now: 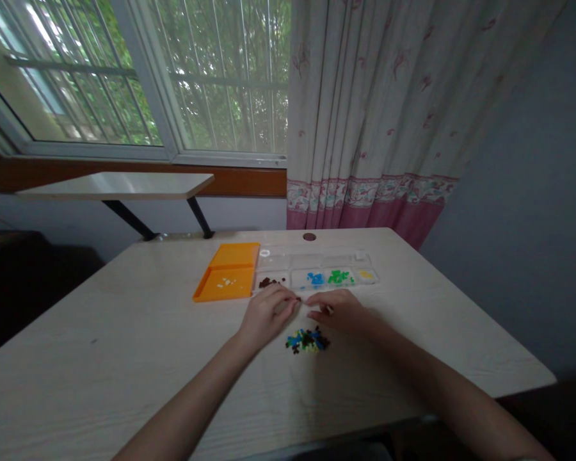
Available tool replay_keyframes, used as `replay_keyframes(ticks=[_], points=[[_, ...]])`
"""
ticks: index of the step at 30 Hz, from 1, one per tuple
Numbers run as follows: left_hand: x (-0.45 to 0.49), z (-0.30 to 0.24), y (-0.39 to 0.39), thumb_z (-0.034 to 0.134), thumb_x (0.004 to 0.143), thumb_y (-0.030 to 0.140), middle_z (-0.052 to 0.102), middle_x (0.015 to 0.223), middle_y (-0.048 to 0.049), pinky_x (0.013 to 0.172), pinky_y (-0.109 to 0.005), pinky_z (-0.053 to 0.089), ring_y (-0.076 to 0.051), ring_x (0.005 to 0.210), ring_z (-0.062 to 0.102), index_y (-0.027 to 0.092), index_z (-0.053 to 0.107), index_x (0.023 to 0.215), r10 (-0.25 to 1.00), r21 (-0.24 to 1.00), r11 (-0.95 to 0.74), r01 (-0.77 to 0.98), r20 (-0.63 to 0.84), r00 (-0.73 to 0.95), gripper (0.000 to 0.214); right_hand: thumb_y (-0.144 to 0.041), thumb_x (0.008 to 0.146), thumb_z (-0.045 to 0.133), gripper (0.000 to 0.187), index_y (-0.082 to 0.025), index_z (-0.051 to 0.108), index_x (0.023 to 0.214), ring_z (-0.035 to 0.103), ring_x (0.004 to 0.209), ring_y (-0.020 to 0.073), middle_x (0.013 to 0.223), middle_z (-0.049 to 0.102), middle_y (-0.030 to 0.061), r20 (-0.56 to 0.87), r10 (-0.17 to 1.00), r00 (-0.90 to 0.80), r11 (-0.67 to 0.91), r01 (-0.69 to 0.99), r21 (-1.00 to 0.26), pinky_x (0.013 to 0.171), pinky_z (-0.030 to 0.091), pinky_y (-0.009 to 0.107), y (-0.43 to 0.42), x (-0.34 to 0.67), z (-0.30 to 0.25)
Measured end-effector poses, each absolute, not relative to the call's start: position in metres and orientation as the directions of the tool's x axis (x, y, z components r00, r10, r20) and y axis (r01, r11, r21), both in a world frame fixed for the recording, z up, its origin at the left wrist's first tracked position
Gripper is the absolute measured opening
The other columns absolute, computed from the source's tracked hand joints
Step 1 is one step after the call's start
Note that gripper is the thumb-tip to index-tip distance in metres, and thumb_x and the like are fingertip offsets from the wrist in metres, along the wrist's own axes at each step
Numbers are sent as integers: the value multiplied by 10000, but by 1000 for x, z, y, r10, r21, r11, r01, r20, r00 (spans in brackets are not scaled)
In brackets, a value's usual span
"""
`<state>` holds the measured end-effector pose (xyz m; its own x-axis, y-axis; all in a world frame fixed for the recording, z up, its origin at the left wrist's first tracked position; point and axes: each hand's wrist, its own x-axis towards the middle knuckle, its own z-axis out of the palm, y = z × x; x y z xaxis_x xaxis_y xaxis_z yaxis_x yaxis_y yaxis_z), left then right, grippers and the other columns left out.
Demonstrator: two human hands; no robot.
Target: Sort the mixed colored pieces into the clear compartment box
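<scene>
My left hand (pixel 267 315) is closed in a pinch, with a tiny dark brown piece (pixel 298 299) at the fingertips. Facing it, my right hand (pixel 342 310) has its index finger and thumb apart, near the brown piece. A small pale yellowish spot shows by the curled fingers; what it is I cannot make out. Between my forearms lies a mixed pile of tiny plastic pieces (pixel 308 340) in blue, dark brown, green and pale yellow. Just beyond my hands is a clear compartment tray (pixel 307 261), whose near row holds brown pieces (pixel 271 282), blue pieces (pixel 315 278), green pieces (pixel 340 277) and yellow pieces (pixel 365 274).
An open orange case (pixel 231 256) with a few whitish pieces (pixel 227 282) stands left of the tray. A raised shelf (pixel 125 184) on black legs is at the table's back left. Behind the table (pixel 139 339) are a barred window and a long curtain (pixel 365 128).
</scene>
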<state>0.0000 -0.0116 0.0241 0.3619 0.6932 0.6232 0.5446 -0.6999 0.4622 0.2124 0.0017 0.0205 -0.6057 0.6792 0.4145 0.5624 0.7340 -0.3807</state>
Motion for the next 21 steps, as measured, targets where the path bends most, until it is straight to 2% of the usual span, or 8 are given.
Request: replay_keyframes(ticks=[4, 7, 10, 14, 18, 21], points=[[-8, 29, -10, 517, 825, 240, 621, 786, -72, 669, -251, 469, -152, 767, 572, 153, 625, 812, 702, 496, -680, 540, 653, 284, 139, -383, 677, 677, 222, -210, 686, 817, 490, 461, 66, 520, 559, -57, 113, 622, -775, 715, 503, -485, 491, 352, 163, -3, 223, 34], [-12, 32, -10, 519, 825, 239, 627, 789, -71, 675, -250, 468, -147, 762, 574, 153, 630, 813, 713, 518, -662, 542, 658, 242, 140, -407, 628, 714, 308, -230, 685, 879, 492, 474, 67, 556, 565, -62, 4, 576, -817, 690, 484, -538, 484, 353, 162, -7, 224, 38], [-16, 35, -9, 511, 830, 268, 632, 798, -68, 655, -244, 462, -147, 757, 570, 158, 631, 818, 730, 535, -632, 561, 653, 200, 163, -388, 644, 710, 324, -234, 678, 928, 510, 505, 80, 590, 585, -55, -21, 530, -848, 703, 454, -548, 508, 370, 175, -8, 223, 36], [-25, 36, -3, 509, 829, 298, 632, 800, -53, 618, -221, 449, -139, 735, 565, 168, 635, 820, 748, 535, -590, 605, 644, 161, 181, -349, 639, 717, 285, -231, 678, 896, 515, 526, 90, 586, 567, -58, -20, 526, -850, 722, 460, -517, 524, 368, 186, -5, 221, 31], [-35, 29, 8, 505, 824, 308, 635, 782, -38, 634, -232, 440, -137, 694, 564, 179, 642, 809, 764, 479, -520, 707, 630, 135, 188, -331, 656, 703, 237, -236, 677, 872, 512, 538, 80, 605, 565, -60, -29, 536, -844, 699, 463, -545, 530, 370, 179, -4, 222, 29], [-40, 21, 16, 500, 816, 312, 638, 777, -34, 647, -250, 432, -154, 699, 574, 187, 646, 801, 798, 427, -396, 813, 599, 74, 193, -311, 662, 698, 222, -218, 679, 862, 510, 535, 74, 608, 572, -52, -29, 544, -839, 655, 447, -609, 525, 379, 173, -4, 222, 30]])
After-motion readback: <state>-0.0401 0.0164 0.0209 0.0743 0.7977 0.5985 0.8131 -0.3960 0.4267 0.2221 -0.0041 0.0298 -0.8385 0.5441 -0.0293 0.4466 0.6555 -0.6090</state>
